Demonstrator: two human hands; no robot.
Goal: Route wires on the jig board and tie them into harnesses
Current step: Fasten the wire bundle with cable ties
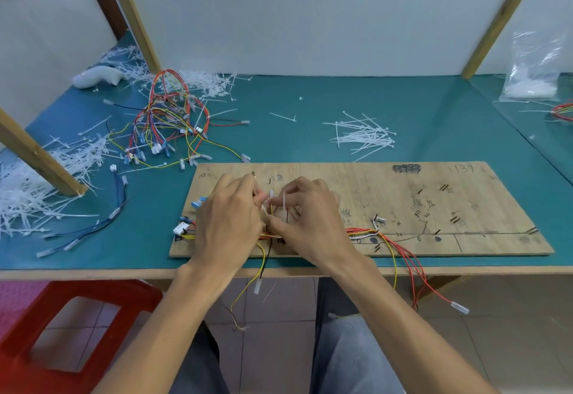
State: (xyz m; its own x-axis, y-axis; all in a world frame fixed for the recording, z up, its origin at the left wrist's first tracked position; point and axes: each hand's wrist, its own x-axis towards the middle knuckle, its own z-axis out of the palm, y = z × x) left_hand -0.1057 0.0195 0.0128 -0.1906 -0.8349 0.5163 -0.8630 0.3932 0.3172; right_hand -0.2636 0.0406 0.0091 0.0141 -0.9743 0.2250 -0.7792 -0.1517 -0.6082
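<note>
At the table's (310, 108) left edge lies a heap of white tie offcuts (28, 201), with a few loose blue wires (102, 223) just beside it. Toward the far-left corner sits a tangle of finished harnesses (167, 120) in red, yellow and blue.

The jig board (434, 201) lies along the table's near edge. Over its left end the 2 hands meet. The left hand (229, 226) has its fingers curled, thumb and fingertip pinching 1 end of a white cable tie (284, 199). The right hand (310, 223) pinches the same tie from the other side, its tail standing upright between the fingers. Neither hand is slack; both are clamped on the tie. The loop itself is hidden between them.

The wire bundle (366, 234) runs along the board's near edge from the white connectors (181, 228) at its left end, under the hands and out to the right, where red and yellow leads droop over the table's near edge.

These wires are probably light and limp, so they will likely splay unless held close to the tie point. The tie looks thin, springy and slick; it is best gripped by the tail near the head while cinching.

Beyond the board, loose cable ties (362, 136) lie scattered, and a clear bag (533, 74) sits at the far-right corner.
</note>
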